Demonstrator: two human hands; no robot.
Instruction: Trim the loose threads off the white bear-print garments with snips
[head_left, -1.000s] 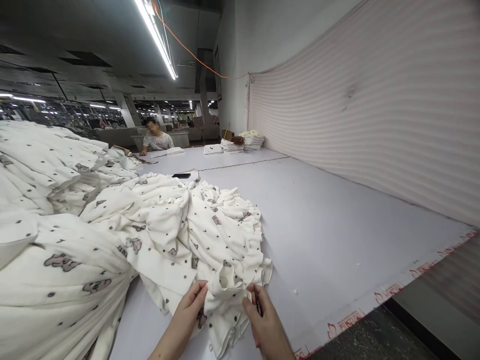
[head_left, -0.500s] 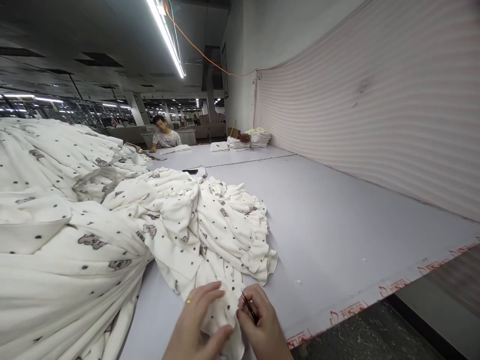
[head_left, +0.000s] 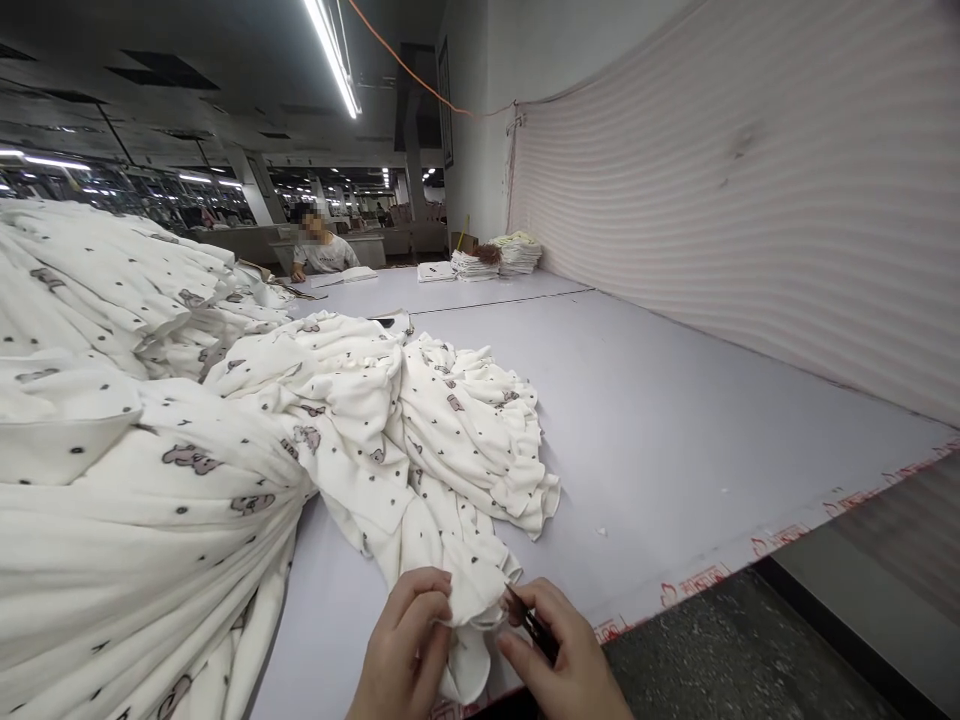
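The left hand (head_left: 409,650) now pinches a small fold of the white knitted garment printed with dark dots and grey-pink bears (head_left: 420,470), thumb and forefinger closed on its hem. Half a second ago that hand lay flat across the cloth, and a second ago it only steadied the edge from the side. The right hand (head_left: 566,665) has closed in too. It grips a slim dark metal tool (head_left: 534,628) (thread snips, by the look, though the blades are too small to tell). The tool's tip now meets the pinched fold, where before it stood a little off the cloth. I judge that feeling along the hem has given way to work on one spot, with the fold held taut between the two hands.

The garment lies crumpled on the pale grey bench (head_left: 675,420), its ruffled hem fanned out toward the right. Its nearest corner is drawn to the bench's near edge and hangs just over it below the hands. It looks like soft, limp stuff that bunches readily. To the left it runs into a large heap of the same printed cloth (head_left: 112,450). Farther out, a few white lint specks (head_left: 600,532) lie on the bare bench and a red-printed strip (head_left: 787,540) marks its edge. A pink-and-white striped fabric wall (head_left: 750,200) rises on the right. Far off are a seated person (head_left: 319,252) and stacks of folded pieces (head_left: 510,255).
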